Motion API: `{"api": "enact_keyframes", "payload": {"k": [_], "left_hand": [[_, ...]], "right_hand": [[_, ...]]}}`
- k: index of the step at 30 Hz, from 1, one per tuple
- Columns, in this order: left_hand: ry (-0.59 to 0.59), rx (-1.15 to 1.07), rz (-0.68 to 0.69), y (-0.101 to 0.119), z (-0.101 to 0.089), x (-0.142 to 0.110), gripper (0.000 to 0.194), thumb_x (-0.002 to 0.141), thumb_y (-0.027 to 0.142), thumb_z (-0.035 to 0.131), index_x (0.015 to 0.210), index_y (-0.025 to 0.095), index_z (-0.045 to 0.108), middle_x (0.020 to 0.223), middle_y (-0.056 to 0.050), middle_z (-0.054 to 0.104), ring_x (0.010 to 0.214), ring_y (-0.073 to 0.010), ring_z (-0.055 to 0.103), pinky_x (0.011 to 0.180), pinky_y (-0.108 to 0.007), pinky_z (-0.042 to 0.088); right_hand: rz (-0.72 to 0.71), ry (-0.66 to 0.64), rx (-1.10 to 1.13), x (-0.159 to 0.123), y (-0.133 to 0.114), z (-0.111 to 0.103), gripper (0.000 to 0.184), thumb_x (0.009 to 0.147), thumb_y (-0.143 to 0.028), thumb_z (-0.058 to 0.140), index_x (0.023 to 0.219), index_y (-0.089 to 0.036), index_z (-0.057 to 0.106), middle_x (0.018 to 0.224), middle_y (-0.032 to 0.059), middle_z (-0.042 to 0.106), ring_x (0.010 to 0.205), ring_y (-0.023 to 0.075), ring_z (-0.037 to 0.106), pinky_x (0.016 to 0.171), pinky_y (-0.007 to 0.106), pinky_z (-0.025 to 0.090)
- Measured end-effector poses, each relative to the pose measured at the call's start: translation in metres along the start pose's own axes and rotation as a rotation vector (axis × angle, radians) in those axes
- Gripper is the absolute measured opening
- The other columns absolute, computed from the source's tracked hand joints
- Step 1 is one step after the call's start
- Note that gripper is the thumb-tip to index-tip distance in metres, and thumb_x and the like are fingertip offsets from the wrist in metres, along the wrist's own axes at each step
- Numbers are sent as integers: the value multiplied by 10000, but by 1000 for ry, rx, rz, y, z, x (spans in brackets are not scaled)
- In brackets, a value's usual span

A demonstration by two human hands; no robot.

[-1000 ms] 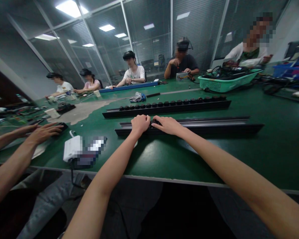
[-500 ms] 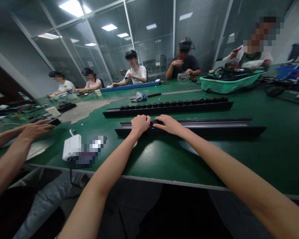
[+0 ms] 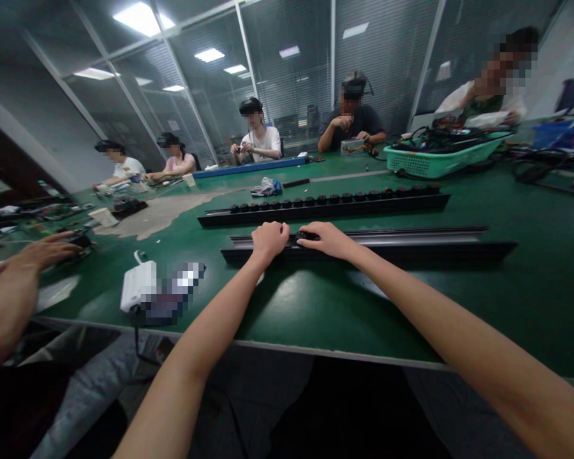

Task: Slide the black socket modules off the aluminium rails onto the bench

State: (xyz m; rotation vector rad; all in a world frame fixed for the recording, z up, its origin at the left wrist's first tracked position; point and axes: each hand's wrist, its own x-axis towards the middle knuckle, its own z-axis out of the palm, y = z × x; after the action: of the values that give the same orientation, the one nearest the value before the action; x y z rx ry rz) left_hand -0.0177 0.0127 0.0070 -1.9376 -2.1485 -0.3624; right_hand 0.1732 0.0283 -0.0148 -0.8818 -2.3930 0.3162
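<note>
A long black channel rail (image 3: 430, 247) with a shiny inner strip lies across the green table in front of me. My left hand (image 3: 270, 238) is closed over the rail toward its left end, its fingertips mostly hidden. Just right of it, my right hand (image 3: 327, 239) bends its thumb and fingers round a small black part (image 3: 306, 235) seated in the channel. Behind lies a second black rail (image 3: 335, 209), lined with a row of several small round black parts (image 3: 309, 201).
A white box-shaped device (image 3: 139, 285) and a blurred-out phone (image 3: 179, 290) lie left of my left forearm. A co-worker's hand (image 3: 43, 252) works at far left. A green basket (image 3: 425, 162) of cables stands at back right. Other people sit across the table.
My right hand has shifted very slightly right, while my left hand stays in place. At left, the co-worker's hands have drawn further left.
</note>
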Motion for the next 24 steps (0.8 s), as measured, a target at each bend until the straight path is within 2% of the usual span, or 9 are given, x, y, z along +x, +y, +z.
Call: {"api": "enact_keyframes", "payload": {"k": [5,8,11,16,20,24], "left_hand": [[-1,-4,-5,1,-1,-1,525,1009,434,330,1025,202,801,1026,-148,775,998,-316,725,852,-384,522],[-2,-4,0,0,0,0,528,1010,432,325,1023,206,802,1032,-152,773,1007,-321,724,855,-390,521],[-8,-2,4,0,0,0,534,1012,432,317,1023,212,803,1039,-153,771,1013,-327,723,859,-397,520],[-23,12,-5,1,-4,-1,533,1010,429,317,1025,207,802,1041,-155,771,1004,-317,723,850,-381,519],[-20,18,-5,1,-4,-1,535,1010,436,317,1009,211,802,1034,-151,772,994,-311,726,840,-373,519],[-17,27,-8,1,-3,0,532,1010,441,321,1032,209,799,1050,-153,771,1000,-314,726,838,-373,520]], "right_hand": [[96,11,-54,-4,-10,-1,455,956,-562,595,1225,-214,711,1248,89,724,1130,257,651,906,332,476],[141,26,-92,-6,-18,-2,416,991,-541,542,1199,-228,720,1192,78,736,1073,252,659,841,329,470],[157,38,-175,-6,-25,-1,372,996,-491,542,1147,-215,740,1124,101,719,1058,264,621,851,353,455],[235,149,-311,-1,-35,7,344,938,-476,608,1063,-186,746,1239,178,605,1197,346,474,927,448,401],[292,45,-219,4,-35,9,341,955,-425,565,1173,-177,651,1200,144,672,1157,330,517,962,495,351],[273,-15,-161,7,-31,7,350,965,-410,546,1266,-239,596,1258,105,688,1172,322,535,962,486,338]]}}
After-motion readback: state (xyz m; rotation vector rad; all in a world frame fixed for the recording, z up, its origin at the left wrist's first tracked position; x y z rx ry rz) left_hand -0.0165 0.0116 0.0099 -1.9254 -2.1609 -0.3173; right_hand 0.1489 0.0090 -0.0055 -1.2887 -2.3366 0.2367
